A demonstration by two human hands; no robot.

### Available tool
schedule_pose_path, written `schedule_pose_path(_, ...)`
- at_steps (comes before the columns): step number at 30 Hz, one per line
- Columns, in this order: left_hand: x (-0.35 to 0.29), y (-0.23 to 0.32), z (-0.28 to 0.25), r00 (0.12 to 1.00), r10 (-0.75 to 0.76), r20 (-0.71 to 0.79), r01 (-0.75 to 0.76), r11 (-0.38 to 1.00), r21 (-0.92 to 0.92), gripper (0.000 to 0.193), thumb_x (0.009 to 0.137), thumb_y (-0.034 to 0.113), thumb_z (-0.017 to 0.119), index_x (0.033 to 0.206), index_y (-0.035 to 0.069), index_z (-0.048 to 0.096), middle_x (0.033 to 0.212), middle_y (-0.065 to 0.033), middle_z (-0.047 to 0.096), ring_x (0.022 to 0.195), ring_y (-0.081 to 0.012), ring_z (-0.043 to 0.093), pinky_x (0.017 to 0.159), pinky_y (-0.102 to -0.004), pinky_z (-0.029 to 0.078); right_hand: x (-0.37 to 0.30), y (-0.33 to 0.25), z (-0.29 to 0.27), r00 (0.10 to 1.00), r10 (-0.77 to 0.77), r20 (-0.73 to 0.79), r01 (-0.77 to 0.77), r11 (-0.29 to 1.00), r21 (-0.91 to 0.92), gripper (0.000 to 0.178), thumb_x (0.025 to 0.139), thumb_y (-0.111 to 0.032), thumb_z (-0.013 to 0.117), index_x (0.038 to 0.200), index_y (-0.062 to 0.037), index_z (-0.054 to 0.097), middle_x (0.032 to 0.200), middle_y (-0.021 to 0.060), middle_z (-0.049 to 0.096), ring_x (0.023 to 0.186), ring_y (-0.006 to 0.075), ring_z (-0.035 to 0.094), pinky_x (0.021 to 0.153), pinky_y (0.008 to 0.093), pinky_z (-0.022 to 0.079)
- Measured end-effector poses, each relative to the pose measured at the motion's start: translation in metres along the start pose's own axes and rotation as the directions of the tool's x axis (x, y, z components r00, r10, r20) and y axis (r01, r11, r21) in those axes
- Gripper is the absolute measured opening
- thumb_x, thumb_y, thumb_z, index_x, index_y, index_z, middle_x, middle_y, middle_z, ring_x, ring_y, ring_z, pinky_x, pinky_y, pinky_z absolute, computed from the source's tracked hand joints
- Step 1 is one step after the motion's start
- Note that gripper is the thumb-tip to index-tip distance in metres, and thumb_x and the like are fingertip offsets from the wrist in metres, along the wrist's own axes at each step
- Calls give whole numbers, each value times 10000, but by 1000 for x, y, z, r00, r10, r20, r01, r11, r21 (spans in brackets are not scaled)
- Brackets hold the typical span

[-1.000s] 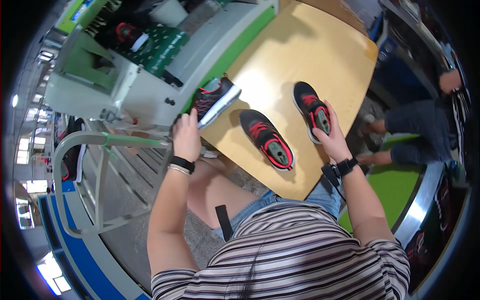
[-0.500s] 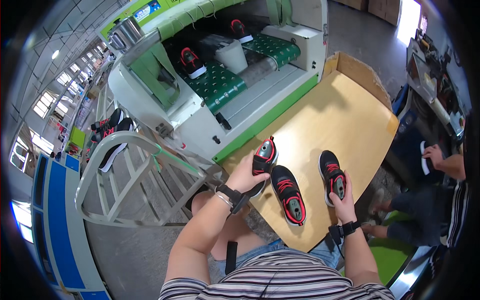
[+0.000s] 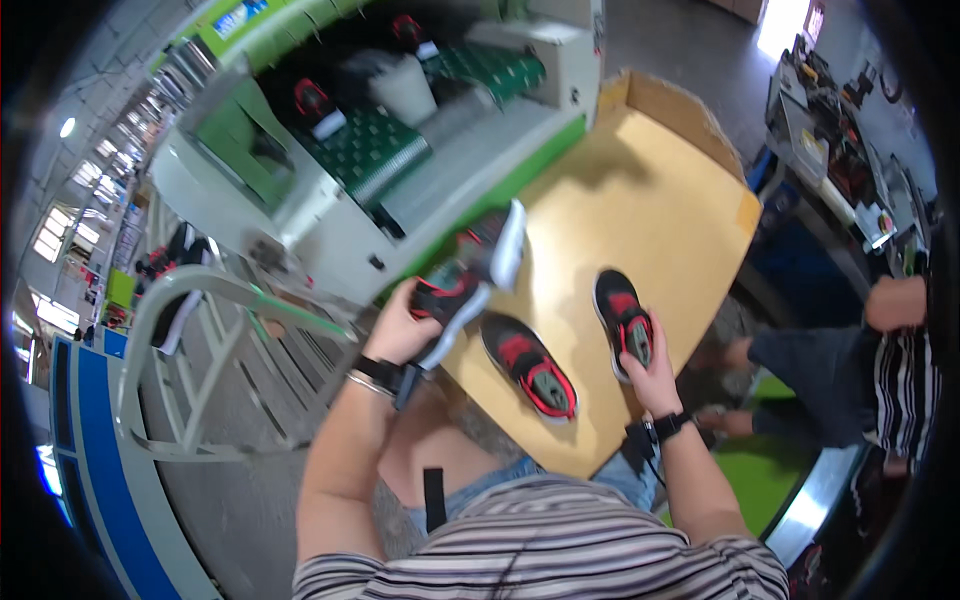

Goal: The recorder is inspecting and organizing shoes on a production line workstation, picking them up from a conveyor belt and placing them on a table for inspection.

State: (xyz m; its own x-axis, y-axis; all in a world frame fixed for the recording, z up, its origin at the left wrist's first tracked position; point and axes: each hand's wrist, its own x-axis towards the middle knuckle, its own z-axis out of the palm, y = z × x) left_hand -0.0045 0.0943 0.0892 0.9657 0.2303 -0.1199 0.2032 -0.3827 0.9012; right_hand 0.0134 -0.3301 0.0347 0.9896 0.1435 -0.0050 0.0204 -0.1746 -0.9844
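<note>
My left hand grips a black sneaker with red trim, tilted so its white sole faces right. Just beyond it, a second tilted sneaker, blurred, shows its white sole at the machine's green edge; whether the two shoes touch I cannot tell. Between my hands, a third sneaker rests upright on the tan tabletop, its red-lined opening toward me and a grey-green form inside. With fingers and thumb around its heel end, my right hand holds another black sneaker, toe pointing away.
Beyond the table stands a white and green machine whose green perforated belt carries sneakers beside a white bucket. A grey metal rack with shoes is at left. Cardboard edges the table's far side. Another person's arm is at right.
The view has shifted, sliding the scene left and up. My left hand's sneaker has tipped onto its side, and another tilted sneaker now shows beyond it. The other person's hand has moved.
</note>
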Motion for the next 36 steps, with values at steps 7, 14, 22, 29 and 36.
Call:
schedule_pose_path(7, -22, 23, -9, 993, -14, 118, -25, 947, 319, 721, 641, -23, 702, 1331, -3, 493, 1226, -213, 563, 1183, -353, 561, 1037, -356, 442, -1, 1, -7, 999, -39, -8, 40, 999, 16, 828, 833, -4, 639, 1565, -34, 253, 1486, 187, 425, 1379, 277, 439, 1154, 370, 343)
schedule_pose_path(14, -48, 14, -11, 979, 114, 168, -169, 918, 358, 587, 650, -100, 663, 1211, 10, 532, 1148, -179, 541, 1143, -379, 543, 1016, -378, 436, 2, -2, -2, 999, -40, 9, 39, 999, 30, 838, 840, 7, 630, 1572, -35, 226, 1472, 179, 436, 1368, 271, 447, 1152, 371, 345)
schedule_pose_path(22, -72, 31, -18, 982, 180, 48, -187, 956, 228, 578, 635, -128, 573, 1194, 14, 536, 1135, -135, 539, 1134, -302, 555, 1042, -332, 411, 0, -5, -3, 998, -57, -4, 57, 997, 50, 815, 854, 16, 628, 1569, -33, 240, 1456, 168, 458, 1341, 253, 474, 1141, 358, 357)
schedule_pose_path(29, -72, 94, -25, 957, 264, 122, -274, 959, 71, 605, 646, -145, 543, 1222, 38, 511, 1184, -94, 539, 1195, -196, 531, 1055, -311, 403, 13, -7, -28, 980, -111, -167, 121, 991, 52, 660, 882, 10, 641, 1496, -11, 398, 1446, 141, 499, 1347, 230, 475, 1136, 344, 363)
schedule_pose_path(36, -20, 153, 91, 595, 639, 487, -786, 591, 184, 567, 688, -132, 589, 1214, 77, 574, 1260, -137, 560, 1244, -353, 518, 1109, -500, 363, 32, -62, -34, 880, -438, -185, 194, 686, -701, 651, 873, -160, 728, 1459, -61, 463, 1560, 238, 338, 1393, 386, 390, 1179, 430, 295)
